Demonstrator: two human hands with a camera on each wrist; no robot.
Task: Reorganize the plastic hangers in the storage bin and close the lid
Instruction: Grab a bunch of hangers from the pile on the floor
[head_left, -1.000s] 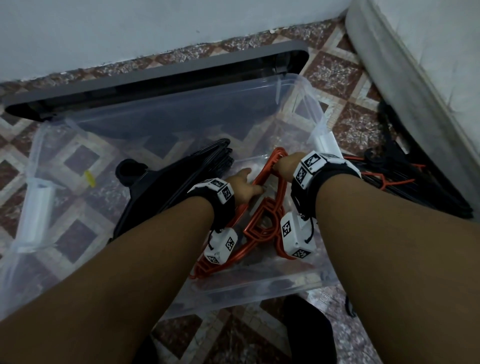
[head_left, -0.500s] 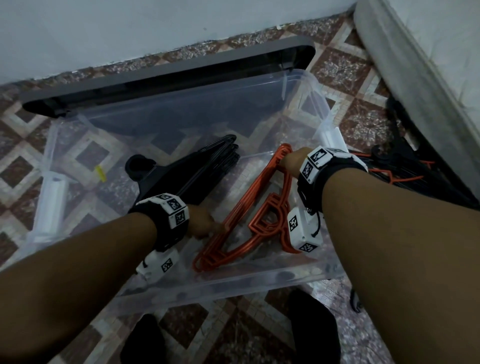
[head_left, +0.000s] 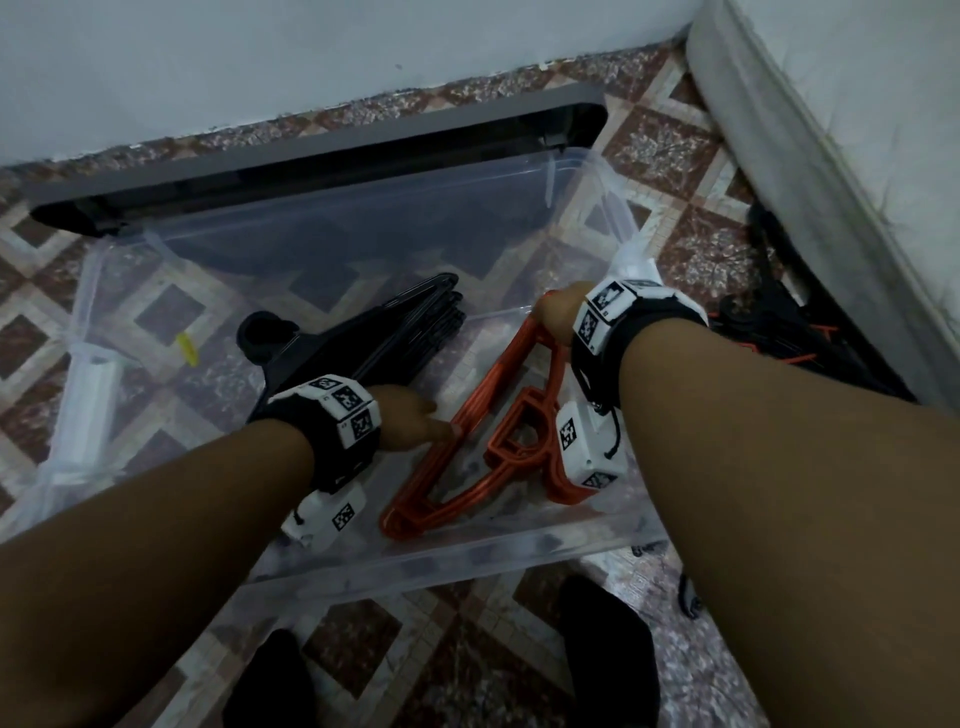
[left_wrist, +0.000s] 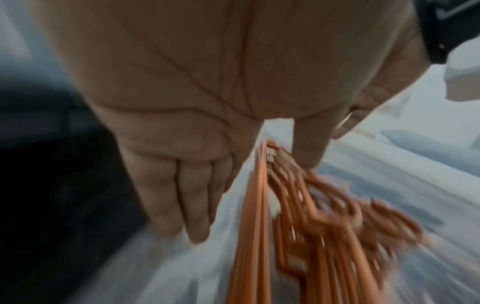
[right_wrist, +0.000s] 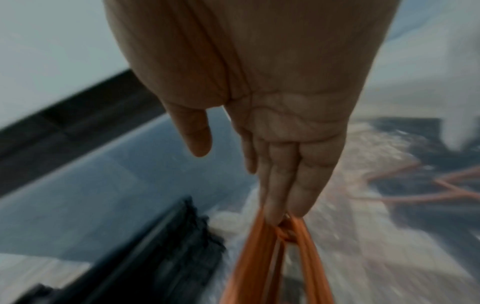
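Since half a second ago the left hand (head_left: 410, 423) has slid rightward from the gap beside the black hangers (head_left: 363, 353) to the orange stack, while the right hand (head_left: 558, 312) has kept its place at the stack's far tip.

The patterned floor (head_left: 675, 156) carries everything. The clear storage bin (head_left: 322, 218) sits open at the centre, and its dark lid (head_left: 322, 140) lies flat behind it at 12 o'clock, against the wall. A pale mattress edge (head_left: 810, 156) runs along 2 o'clock. Outside the bin at 3 o'clock lies a loose heap of hangers (head_left: 779, 332), black and orange mixed.

Inside the bin, the black hangers fill the 10 o'clock part, and the orange hangers (head_left: 498, 415) lie stacked on the bottom toward 4 o'clock, tip pointing to 1 o'clock.

The left hand has its fingers (left_wrist: 187, 205) straight and together beside the stack's long edge, thumb on the other side, touching it without curling. The right hand's fingers (right_wrist: 288, 185) reach down straight, their tips meeting the orange corner; whether they pinch it I cannot tell, since the tips are hidden in blur.
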